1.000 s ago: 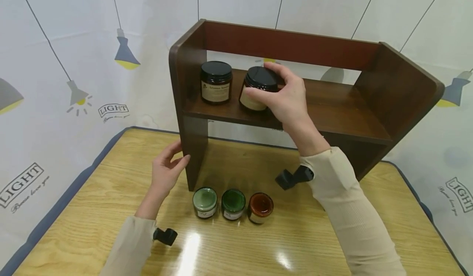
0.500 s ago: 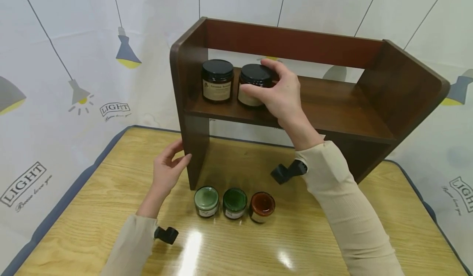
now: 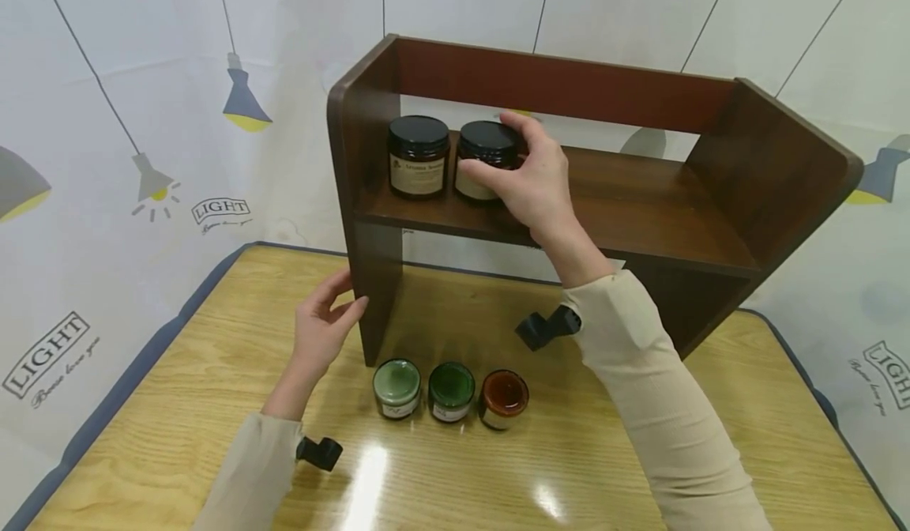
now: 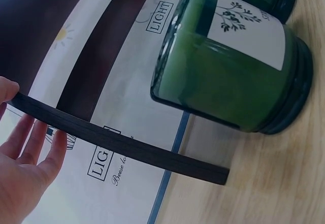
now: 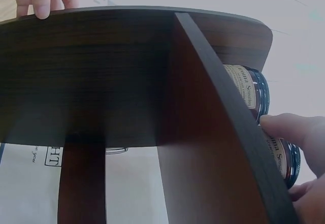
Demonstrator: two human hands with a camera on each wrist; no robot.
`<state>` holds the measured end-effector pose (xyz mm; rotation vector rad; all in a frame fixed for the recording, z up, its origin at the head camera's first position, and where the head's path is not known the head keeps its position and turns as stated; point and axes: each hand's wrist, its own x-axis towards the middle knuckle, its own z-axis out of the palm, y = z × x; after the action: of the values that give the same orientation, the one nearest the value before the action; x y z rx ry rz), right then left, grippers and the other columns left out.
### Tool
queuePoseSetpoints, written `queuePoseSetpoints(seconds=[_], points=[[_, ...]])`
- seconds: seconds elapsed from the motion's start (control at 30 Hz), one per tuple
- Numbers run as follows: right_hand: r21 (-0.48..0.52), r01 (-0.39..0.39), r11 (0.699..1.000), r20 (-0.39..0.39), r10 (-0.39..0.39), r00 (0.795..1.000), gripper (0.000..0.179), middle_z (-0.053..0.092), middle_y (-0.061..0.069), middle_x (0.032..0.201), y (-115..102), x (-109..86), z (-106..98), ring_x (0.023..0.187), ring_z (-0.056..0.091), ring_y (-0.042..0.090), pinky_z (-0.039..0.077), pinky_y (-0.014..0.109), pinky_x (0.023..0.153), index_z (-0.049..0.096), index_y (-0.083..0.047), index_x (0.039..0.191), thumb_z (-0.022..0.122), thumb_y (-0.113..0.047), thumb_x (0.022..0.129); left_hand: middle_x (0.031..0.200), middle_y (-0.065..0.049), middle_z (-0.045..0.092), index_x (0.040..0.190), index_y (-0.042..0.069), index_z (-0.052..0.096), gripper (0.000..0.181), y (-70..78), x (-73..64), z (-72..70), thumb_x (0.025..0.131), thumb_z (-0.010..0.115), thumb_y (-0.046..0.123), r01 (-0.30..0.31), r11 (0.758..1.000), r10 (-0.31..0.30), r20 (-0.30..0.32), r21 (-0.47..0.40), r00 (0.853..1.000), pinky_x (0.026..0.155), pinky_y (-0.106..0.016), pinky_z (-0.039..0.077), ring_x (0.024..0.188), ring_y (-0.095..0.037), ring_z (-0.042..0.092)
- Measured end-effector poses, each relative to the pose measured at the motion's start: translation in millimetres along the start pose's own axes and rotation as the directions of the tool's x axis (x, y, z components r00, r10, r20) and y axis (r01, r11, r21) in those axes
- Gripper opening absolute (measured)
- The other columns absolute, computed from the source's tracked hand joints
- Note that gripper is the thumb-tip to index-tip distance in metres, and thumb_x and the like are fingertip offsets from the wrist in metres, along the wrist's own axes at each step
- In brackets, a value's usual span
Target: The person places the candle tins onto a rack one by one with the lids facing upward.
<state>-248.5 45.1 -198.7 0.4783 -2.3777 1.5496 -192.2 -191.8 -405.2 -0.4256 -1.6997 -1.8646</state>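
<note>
We see a pale wall (image 3: pixel 298 120) printed with hanging lamps and the word LIGHT, running behind a light wooden table (image 3: pixel 213 357). On the table we find a dark brown shelf (image 3: pixel 654 207) with a raised board. Two cream sleeves reach in, the right sleeve (image 3: pixel 654 381) stretching higher than the left sleeve (image 3: pixel 249 460). We see the left hand (image 3: pixel 321 329) gripping the front edge of the shelf's left side panel, thumb on one face and fingers on the other. The right hand (image 3: pixel 536 175) grasps a black-lidded jar (image 3: pixel 475 150), thumb at its front and fingers round behind; this jar is upright at the raised board, just beside its lidded twin (image 3: pixel 418 158), which stands nearest the left panel. Below, near the foot of that panel, we count three smaller glass jars in a row: a pale green jar (image 3: pixel 396 387), a dark green jar (image 3: pixel 451 393) and an amber jar (image 3: pixel 504 399). Smallest, we notice a black wrist camera (image 3: pixel 320 453) at the left cuff and its match (image 3: pixel 549 327) at the right.
</note>
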Motion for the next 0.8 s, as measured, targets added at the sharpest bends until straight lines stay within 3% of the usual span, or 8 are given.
queuePoseSetpoints(seconds=[0.23, 0.37, 0.8], points=[[-0.043, 0.068, 0.997, -0.004, -0.068, 0.998, 0.073, 0.046, 0.013, 0.133, 1, -3.6, 0, 0.113, 0.049, 0.024, 0.043, 0.032, 0.096, 0.037, -0.003, 0.141, 0.075, -0.018, 0.08, 0.104, 0.008, 0.065, 0.115, 0.002, 0.064, 0.045, 0.0, -0.4, 0.5, 0.077, 0.06, -0.022, 0.004, 1.0, -0.004, -0.005, 0.008, 1.0, 0.075, -0.021, 0.054, 0.096, -0.009, 0.059], [-0.012, 0.111, 0.994, -0.021, -0.111, 0.994, 0.075, 0.044, 0.015, 0.133, 2, -8.0, -2, 0.118, 0.046, 0.023, 0.041, 0.03, 0.1, 0.034, -0.001, 0.141, 0.075, -0.016, 0.079, 0.103, 0.009, 0.065, 0.115, 0.007, 0.065, 0.047, 0.6, -1.0, 1.0, 0.078, 0.059, -0.021, 0.017, 1.0, -0.017, -0.01, 0.003, 1.0, 0.075, -0.02, 0.053, 0.096, -0.008, 0.058], [0.148, 0.072, 0.986, -0.062, -0.064, 0.996, 0.071, 0.044, 0.01, 0.132, -3, -32.4, -25, 0.123, 0.042, 0.016, 0.036, 0.024, 0.104, 0.033, -0.004, 0.142, 0.071, -0.011, 0.083, 0.101, 0.009, 0.066, 0.115, 0.0, 0.064, 0.043, 1.0, -0.5, 1.3, 0.078, 0.059, -0.021, 0.022, 1.0, -0.022, -0.019, 0.004, 1.0, 0.076, -0.021, 0.053, 0.096, -0.007, 0.059]])
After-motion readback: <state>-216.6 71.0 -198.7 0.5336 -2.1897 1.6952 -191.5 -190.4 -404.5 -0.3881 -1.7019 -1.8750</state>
